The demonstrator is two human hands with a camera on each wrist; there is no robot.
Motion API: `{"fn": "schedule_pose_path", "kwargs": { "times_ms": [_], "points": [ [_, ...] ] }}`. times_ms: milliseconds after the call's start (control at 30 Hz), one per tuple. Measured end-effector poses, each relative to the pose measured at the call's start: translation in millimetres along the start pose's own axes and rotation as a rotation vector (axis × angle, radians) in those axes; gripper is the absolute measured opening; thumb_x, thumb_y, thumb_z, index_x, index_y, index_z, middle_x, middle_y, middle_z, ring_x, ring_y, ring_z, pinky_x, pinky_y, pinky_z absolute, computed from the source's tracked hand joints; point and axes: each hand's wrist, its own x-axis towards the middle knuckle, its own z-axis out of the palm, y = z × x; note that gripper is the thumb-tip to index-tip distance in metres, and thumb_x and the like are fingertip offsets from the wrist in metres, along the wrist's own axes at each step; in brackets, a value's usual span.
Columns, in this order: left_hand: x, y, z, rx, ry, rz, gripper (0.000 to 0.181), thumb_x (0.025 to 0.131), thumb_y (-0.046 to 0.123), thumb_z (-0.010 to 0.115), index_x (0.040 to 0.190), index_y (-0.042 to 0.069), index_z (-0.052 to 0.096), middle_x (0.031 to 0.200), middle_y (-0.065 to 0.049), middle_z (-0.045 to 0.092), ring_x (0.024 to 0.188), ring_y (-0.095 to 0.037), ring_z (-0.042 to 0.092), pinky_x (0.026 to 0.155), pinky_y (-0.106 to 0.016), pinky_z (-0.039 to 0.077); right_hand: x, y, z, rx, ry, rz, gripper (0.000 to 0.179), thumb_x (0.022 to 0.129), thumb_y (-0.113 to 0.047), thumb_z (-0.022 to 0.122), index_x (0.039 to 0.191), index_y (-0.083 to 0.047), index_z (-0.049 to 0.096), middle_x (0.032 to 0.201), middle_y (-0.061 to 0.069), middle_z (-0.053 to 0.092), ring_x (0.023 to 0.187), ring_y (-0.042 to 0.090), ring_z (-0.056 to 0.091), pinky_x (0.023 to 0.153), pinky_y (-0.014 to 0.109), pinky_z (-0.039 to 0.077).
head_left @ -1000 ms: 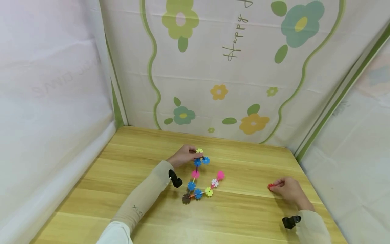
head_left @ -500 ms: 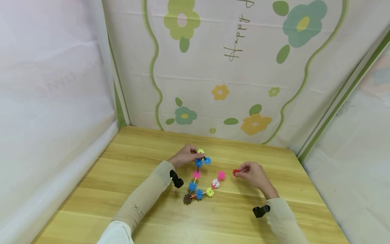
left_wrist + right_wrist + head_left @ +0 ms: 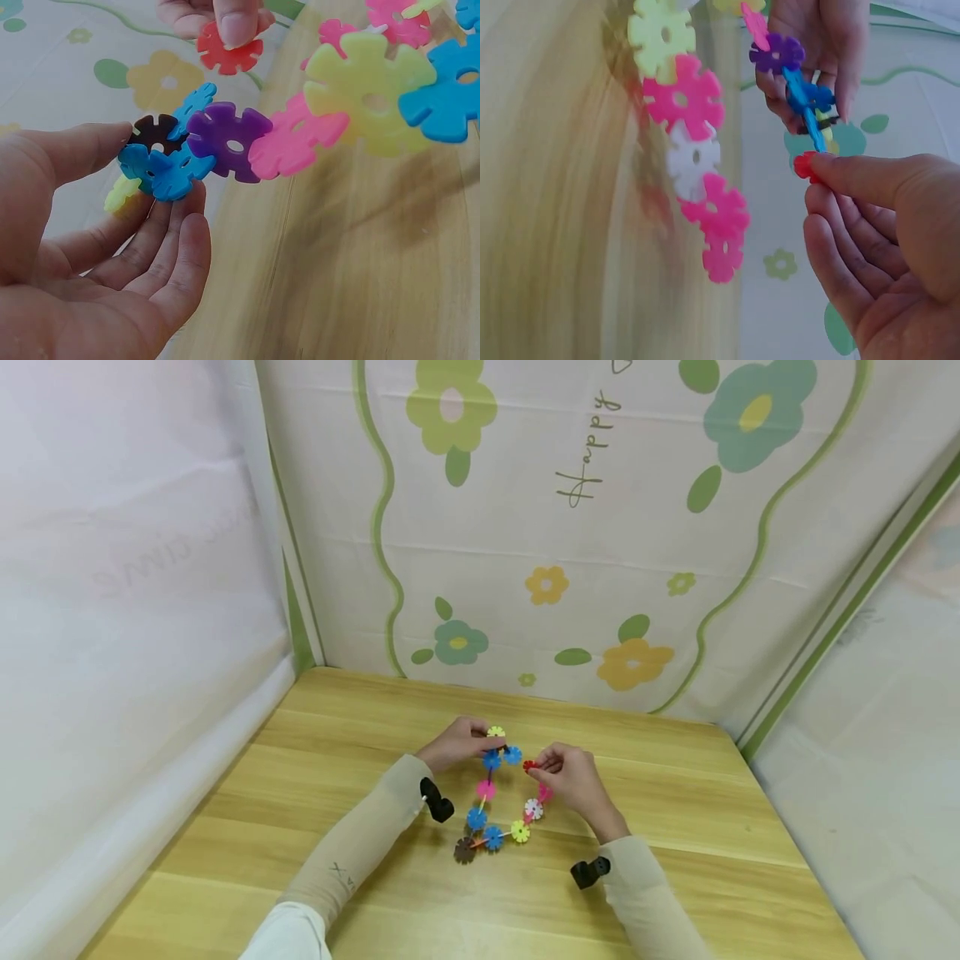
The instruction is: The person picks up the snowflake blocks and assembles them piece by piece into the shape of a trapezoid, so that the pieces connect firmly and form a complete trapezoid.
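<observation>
A chain of slotted plastic snowflake discs, several colours linked edge to edge, bends in an open loop over the table. My left hand (image 3: 461, 743) pinches its far end at the black disc (image 3: 155, 131). Blue discs (image 3: 180, 171) and a purple disc (image 3: 229, 141) lead away from those fingers. Between thumb and fingers, my right hand (image 3: 576, 777) pinches a single red snowflake disc (image 3: 805, 166). In the head view this red disc sits just right of a blue disc (image 3: 512, 755). The chain's other end, a pink disc (image 3: 722, 259), hangs left of my right hand in the right wrist view.
The wooden table (image 3: 360, 902) lies under both hands. Behind it rises a white cloth (image 3: 495, 527) with printed flowers, and more cloth (image 3: 150, 610) walls the left side. Each wrist carries a small black camera (image 3: 591, 872).
My right hand has travelled left across the table with the red disc, from far right to close beside the chain's far end. My left hand keeps its hold and hardly moves.
</observation>
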Motion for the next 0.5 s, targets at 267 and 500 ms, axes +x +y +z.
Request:
{"fn": "schedule_pose_path", "kwargs": {
  "times_ms": [267,500],
  "points": [
    [2.4,-3.3,0.3,-0.002,-0.004,0.014,0.03,0.103,0.031,0.072,0.091,0.005,0.066,0.087,-0.001,0.067,0.082,-0.014,0.068,0.098,-0.046,0.06,-2.0,-3,12,-0.015,0.054,-0.008,0.014,0.089,-0.007,0.085,0.087,-0.011,0.072,0.082,0.001,0.075,0.073,0.008,0.069,0.067,0.021,0.059],
    [0.5,-1.2,2.8,0.026,0.011,0.016,0.029,0.104,0.03,0.071,0.089,0.005,0.066,0.083,0.0,0.064,0.077,-0.013,0.062,0.098,-0.049,0.059,-2.2,-5,18,-0.068,0.102,-0.062,0.015,0.09,-0.009,0.085,0.084,-0.013,0.072,0.079,0.0,0.074,0.07,0.008,0.069,0.066,0.018,0.058]
  ]
}}
